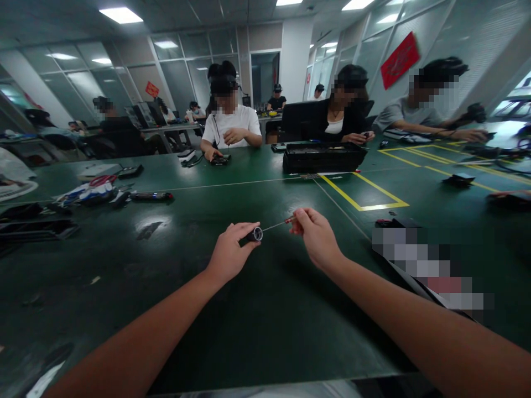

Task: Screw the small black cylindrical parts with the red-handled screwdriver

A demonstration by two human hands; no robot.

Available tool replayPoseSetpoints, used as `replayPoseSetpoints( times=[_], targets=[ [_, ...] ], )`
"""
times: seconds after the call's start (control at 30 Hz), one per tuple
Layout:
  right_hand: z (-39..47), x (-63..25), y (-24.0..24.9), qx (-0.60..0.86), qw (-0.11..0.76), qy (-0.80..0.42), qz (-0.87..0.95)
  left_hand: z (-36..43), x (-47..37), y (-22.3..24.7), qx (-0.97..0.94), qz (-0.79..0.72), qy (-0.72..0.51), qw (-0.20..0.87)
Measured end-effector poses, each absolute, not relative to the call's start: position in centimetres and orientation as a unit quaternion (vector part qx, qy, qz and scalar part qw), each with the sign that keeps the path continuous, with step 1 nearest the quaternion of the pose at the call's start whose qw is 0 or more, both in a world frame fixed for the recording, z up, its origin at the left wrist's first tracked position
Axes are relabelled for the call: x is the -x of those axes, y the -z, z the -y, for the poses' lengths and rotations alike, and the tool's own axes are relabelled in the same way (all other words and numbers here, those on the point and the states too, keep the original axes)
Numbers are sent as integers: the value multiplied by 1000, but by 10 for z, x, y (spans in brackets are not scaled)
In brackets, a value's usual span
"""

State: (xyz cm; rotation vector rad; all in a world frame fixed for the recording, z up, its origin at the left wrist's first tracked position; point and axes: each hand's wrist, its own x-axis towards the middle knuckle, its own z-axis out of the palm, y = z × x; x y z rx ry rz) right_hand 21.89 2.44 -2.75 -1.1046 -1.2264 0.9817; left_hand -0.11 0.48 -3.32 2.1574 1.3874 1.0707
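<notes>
My left hand (pixel 229 252) is closed around a small black cylindrical part (pixel 257 234), thumb and fingers on its sides. The part's round end has a pale rim and faces right, towards me. In my right hand (pixel 317 236), the fingers pinch the reddish handle of a thin screwdriver (pixel 289 220). Its slim metal shaft points left and slightly down, with the tip at the rim of the black part. Whether the tip touches or goes inside is too small to tell. Both hands are above the green table (pixel 265 309).
Gloves and a dark tool (pixel 151 196) lie at the left. A long black housing (pixel 323 157) stands across the table, near a yellow tape outline (pixel 384 208). To the right lies a partly blurred package (pixel 423 265). Several people sit on the far side, one in a white shirt (pixel 238 122).
</notes>
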Motion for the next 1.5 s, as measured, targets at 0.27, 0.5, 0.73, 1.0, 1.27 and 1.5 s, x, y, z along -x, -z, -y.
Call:
replayPoseSetpoints(
  times=[0.27, 0.5, 0.73, 1.0, 1.27, 1.5],
  targets=[
    [-14, -216, 17, 500, 537, -305, 606, -4, 0, 31, -764, -492, -379, 176],
    [-14, -218, 12, 529, 527, -290, 598, -5, 2, 32, -759, -488, -387, 189],
    [-22, -218, 23, 508, 548, -376, 547, -5, 4, 31, -755, -487, -392, 198],
    [-23, -217, 26, 488, 547, -427, 529, -5, 4, 34, -762, -482, -387, 192],
    [-9, -222, 7, 560, 465, -202, 655, -9, 7, 36, -757, -484, -399, 187],
    [-8, -224, 11, 520, 463, -179, 695, -10, 8, 38, -768, -483, -382, 175]
  ],
)
